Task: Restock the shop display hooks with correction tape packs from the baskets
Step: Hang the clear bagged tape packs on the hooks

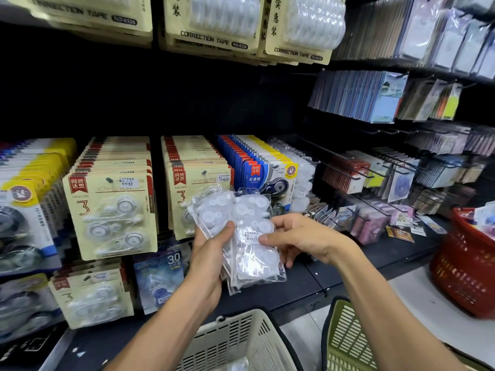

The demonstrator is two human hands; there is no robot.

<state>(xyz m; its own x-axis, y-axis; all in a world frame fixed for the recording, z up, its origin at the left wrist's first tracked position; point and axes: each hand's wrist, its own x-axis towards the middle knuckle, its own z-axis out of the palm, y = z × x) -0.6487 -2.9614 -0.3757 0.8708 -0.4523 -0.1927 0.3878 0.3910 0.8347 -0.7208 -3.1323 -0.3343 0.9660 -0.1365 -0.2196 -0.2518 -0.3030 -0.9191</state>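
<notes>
Display wall: dark shop panel with hooks point(345, 167) carrying carded correction tape packs point(112, 210) left of and behind both hands.
Left hand point(211, 253): fingers curled under, thumb pressed on top, gripping a fanned stack of clear bagged correction tape packs point(249, 236).
Right hand point(297, 236): thumb and fingers pinching the right edge of the front bag, thumb tip beside its price label.
White basket point(241, 341): directly below the hands.
Green basket point(345, 341): below the right forearm.
Red basket point(466, 266): right of the right hand, on the counter.

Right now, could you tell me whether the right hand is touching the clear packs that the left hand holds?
Touching. The head view shows the right hand with its thumb pressed on the price label of the front clear pack, while the left hand grips the bundle.
</notes>
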